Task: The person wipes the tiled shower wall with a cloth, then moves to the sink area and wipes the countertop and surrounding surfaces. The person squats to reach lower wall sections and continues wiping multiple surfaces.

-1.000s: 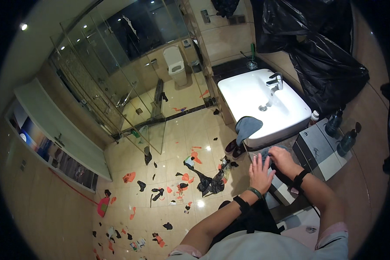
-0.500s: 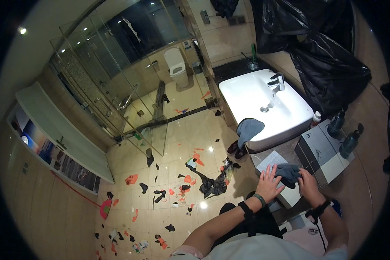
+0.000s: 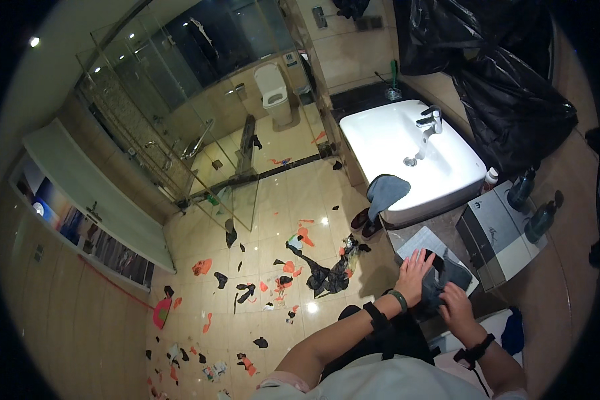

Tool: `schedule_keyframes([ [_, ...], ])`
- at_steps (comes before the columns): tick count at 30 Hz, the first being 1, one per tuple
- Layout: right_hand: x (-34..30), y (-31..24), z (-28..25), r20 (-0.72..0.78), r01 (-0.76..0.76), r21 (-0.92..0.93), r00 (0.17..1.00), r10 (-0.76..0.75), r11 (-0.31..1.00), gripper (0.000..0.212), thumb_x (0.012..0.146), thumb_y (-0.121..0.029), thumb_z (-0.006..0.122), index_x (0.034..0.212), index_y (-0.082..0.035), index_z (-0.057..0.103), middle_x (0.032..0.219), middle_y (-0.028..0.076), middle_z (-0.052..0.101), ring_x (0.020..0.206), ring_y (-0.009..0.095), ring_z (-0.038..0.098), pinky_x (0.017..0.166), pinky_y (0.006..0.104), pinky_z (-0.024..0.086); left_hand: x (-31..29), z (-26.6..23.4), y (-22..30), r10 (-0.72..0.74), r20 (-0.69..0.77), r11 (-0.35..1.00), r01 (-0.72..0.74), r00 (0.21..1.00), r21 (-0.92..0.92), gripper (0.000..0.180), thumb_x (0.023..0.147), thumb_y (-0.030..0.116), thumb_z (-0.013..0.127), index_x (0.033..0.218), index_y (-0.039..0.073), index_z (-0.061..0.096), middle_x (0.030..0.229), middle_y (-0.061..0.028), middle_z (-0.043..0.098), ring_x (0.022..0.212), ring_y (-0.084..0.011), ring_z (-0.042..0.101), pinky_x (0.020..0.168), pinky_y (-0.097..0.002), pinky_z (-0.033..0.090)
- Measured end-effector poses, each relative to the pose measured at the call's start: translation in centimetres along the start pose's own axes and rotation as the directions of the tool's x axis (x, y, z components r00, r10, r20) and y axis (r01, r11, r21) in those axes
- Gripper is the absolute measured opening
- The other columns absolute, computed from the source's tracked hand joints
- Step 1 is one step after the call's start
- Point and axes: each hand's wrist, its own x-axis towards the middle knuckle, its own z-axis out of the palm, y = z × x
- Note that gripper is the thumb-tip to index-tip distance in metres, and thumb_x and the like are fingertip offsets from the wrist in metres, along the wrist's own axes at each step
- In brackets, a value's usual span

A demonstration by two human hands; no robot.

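Note:
On the counter in front of me lies a soft grey cloth [image 3: 455,275] with some black showing on it, partly under my hands. Beneath it is a white flat piece with a faint grid pattern [image 3: 425,241]; I cannot tell if it is a towel or paper. My left hand [image 3: 413,277] rests at the cloth's left side, fingers stretched forward over it, thumb hidden. With bent fingers, my right hand [image 3: 459,309] pinches the cloth's near edge. A second grey cloth [image 3: 388,193] hangs over the near left rim of the white sink [image 3: 373,137].
Right of my hands stands a grey-and-white box [image 3: 507,230] with dark pump bottles [image 3: 541,222] on it. Black plastic sheeting [image 3: 507,100] covers the wall behind the sink. Black and orange scraps [image 3: 327,280] litter the tiled floor. Dark shoes [image 3: 363,223] sit beside the counter.
The grey cloth, bunched before, is now spread wider and nearer me. My right hand has moved left and toward me; my left hand's fingers are closer together.

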Motion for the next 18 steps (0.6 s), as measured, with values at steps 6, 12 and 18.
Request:
schedule_keyframes([
  [6,5.0,-2.8,3.0,-0.076,0.206,-0.116,0.974,-0.215,0.972,0.026,0.075,-0.001,0.062,0.101,0.002,0.06,0.116,0.018,0.058,0.119,0.037,0.05,0.099,0.0469,0.041,1.0,-1.3,-1.4,-0.062,0.04,0.937,0.072,0.997,-0.343,0.058,0.1,0.031,0.033,0.15,0.004,0.023,0.152,-0.0228,0.028,0.144,-0.0354,0.022,0.114,-0.0462,0.016],
  [12,3.8,-2.4,0.7,-0.021,0.169,-0.082,0.985,-0.171,0.982,0.021,0.077,-0.002,0.062,0.098,-0.001,0.063,0.113,0.014,0.063,0.115,0.034,0.055,0.095,0.0438,0.045,0.9,-1.8,-1.2,-0.033,0.027,0.963,0.039,0.999,-0.268,0.056,0.101,0.031,0.038,0.149,0.006,0.026,0.151,-0.0233,0.029,0.143,-0.0356,0.023,0.114,-0.0471,0.018],
  [18,-1.8,-1.3,-1.9,-0.029,-0.053,-0.05,0.998,0.051,0.997,0.026,0.072,0.006,0.069,0.096,-0.003,0.062,0.112,0.015,0.064,0.115,0.034,0.057,0.097,0.0446,0.046,0.9,-2.5,-0.7,0.021,0.152,0.976,0.013,0.988,-0.219,0.054,0.1,0.039,0.042,0.145,0.009,0.036,0.152,-0.019,0.032,0.143,-0.0427,0.018,0.113,-0.0535,0.017],
])
